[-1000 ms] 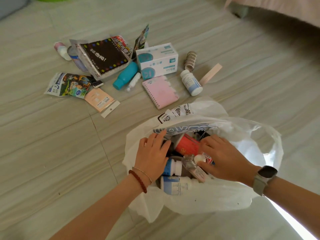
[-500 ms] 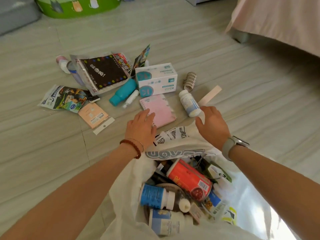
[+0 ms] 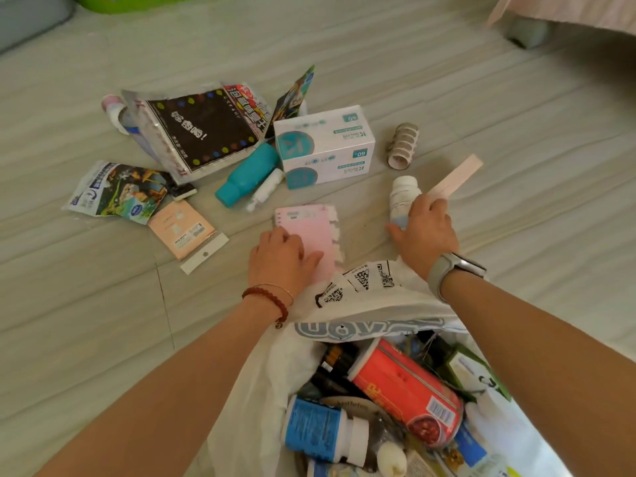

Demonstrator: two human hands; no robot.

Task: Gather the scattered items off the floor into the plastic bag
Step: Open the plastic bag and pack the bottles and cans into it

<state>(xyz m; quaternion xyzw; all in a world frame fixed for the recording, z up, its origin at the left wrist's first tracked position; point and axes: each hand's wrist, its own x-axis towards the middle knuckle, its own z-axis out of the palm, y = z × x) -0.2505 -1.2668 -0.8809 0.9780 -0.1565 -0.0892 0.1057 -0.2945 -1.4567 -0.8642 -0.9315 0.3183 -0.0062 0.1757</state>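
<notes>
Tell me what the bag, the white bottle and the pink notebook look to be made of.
Bag: thin white plastic film, crinkled and slightly see-through. White bottle: likely matte plastic with a paper label; the right hand covers its lower end. Pink notebook: paper pages with tabbed edges, cover probably matte card or plastic.

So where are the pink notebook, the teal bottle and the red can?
pink notebook (image 3: 311,224): head view, on its bare pink cover above the left hand.
teal bottle (image 3: 249,174): head view, on the middle of its body.
red can (image 3: 401,382): head view, on its red side, inside the bag.
</notes>
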